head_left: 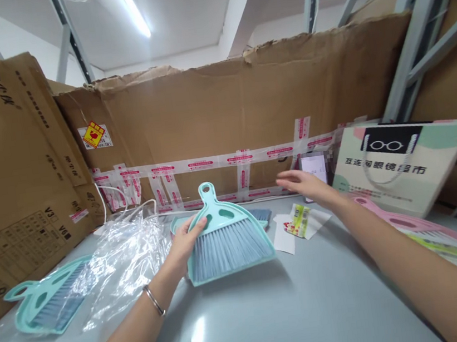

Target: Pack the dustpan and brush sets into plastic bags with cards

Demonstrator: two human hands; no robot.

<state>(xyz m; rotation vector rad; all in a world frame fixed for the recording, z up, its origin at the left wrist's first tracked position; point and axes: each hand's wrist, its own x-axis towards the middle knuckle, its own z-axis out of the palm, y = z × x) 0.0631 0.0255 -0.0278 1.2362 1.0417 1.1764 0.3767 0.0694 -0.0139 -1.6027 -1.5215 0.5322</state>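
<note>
My left hand [185,248] grips the left side of a mint-green dustpan and brush set [230,245], thumb on its front. The set is tilted up over the table, its blue-grey bristles facing me and its looped handle at the top. Behind it lies another green set [263,214], mostly hidden. My right hand [302,182] is in the air with its fingers stretched out, holding nothing. Below that hand, a green and yellow label packet [298,221] rests on white paper [284,237].
At the left, a green dustpan set [54,297] lies beside crumpled clear plastic bags [130,257]. A pink dustpan set [424,223] and a paper carrier bag [396,166] are at the right. A phone [313,166] leans against the cardboard wall [204,112] behind the table [249,325].
</note>
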